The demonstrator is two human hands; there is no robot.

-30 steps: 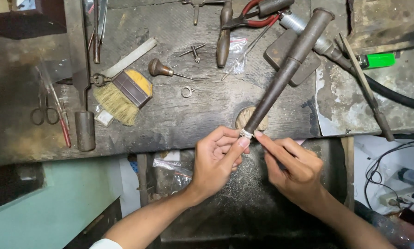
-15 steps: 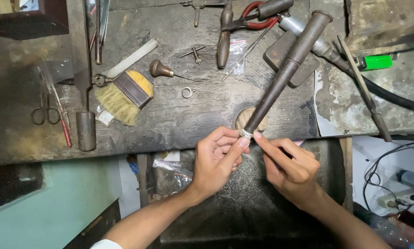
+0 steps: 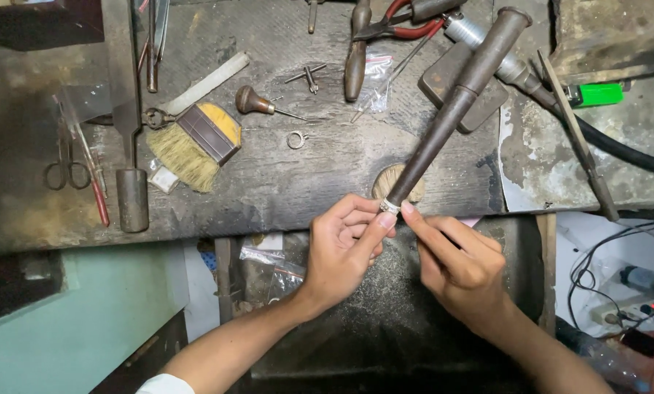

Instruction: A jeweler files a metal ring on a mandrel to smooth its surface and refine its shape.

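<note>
A long dark tapered ring mandrel (image 3: 454,102) slants from the upper right down to my hands at the bench's front edge. A small silver ring (image 3: 390,206) sits around its thin lower end. My left hand (image 3: 341,248) pinches that ring with thumb and fingers. My right hand (image 3: 458,263) grips the mandrel's thin tip just below the ring, its index finger touching the ring. The tip itself is hidden inside my right hand.
The worn wooden bench (image 3: 269,182) carries a flat brush (image 3: 196,142), scissors (image 3: 66,164), a second loose ring (image 3: 296,139), an awl (image 3: 258,102), red-handled pliers (image 3: 396,18), a green lighter (image 3: 595,95) and a black hose (image 3: 619,149). Cables lie at the lower right.
Both hands stay at the mandrel's lower end with only slight finger shifts around the ring. Nothing else on the bench has moved.
</note>
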